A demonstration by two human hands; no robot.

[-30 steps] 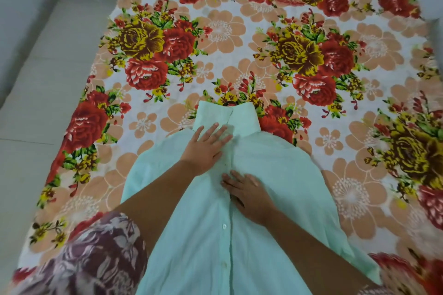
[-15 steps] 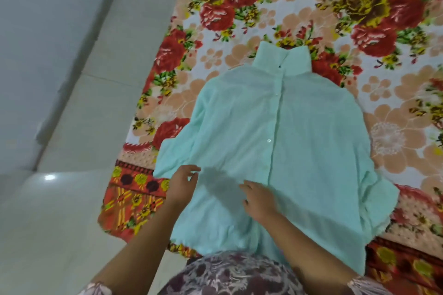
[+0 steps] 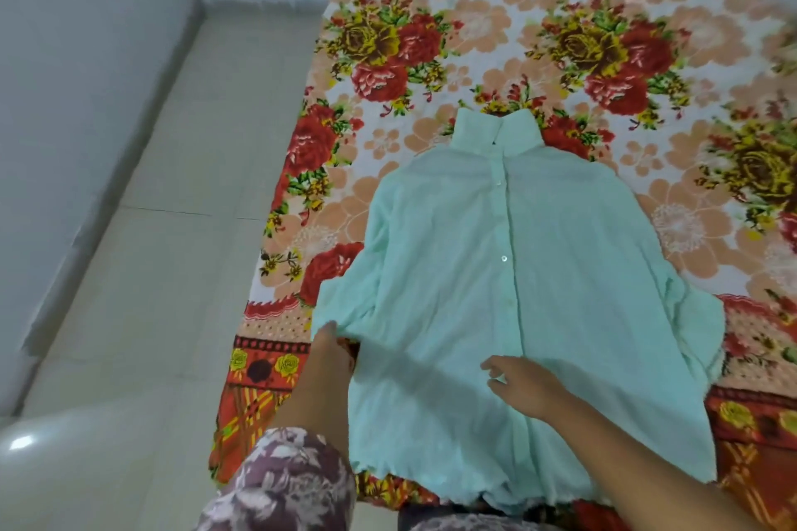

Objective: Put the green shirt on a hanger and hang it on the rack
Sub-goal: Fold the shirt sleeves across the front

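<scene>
We are looking down on a green shirt (image 3: pixel 517 293) that is lying flat, buttoned front up, on a floral blanket (image 3: pixel 474 34) spread over the bed. Its collar (image 3: pixel 496 131) is pointing toward the far edge of the bed, and its hem is hanging at the near edge, just over the blanket's red border. The shirt is sitting toward the bed's left side, with its left sleeve (image 3: pixel 345 297) folded in near that edge.

Our left hand (image 3: pixel 330 354) is reaching to the bottom of that sleeve at the near-left part of the bed — the fingers are tucked under or behind the cloth, so we cannot tell whether that grip is pinching the fabric or only touching it. Our right hand (image 3: pixel 526 386) is hovering over the lower front of the shirt, just right of the button placket (image 3: pixel 502 259), with fingers spread and loosely curved, holding nothing; we cannot tell whether the fingertips are touching the cloth.

A patterned sleeve (image 3: pixel 284 483) is covering our left upper arm. Pale floor tiles (image 3: pixel 172 272) are running along the bed's left edge.
</scene>
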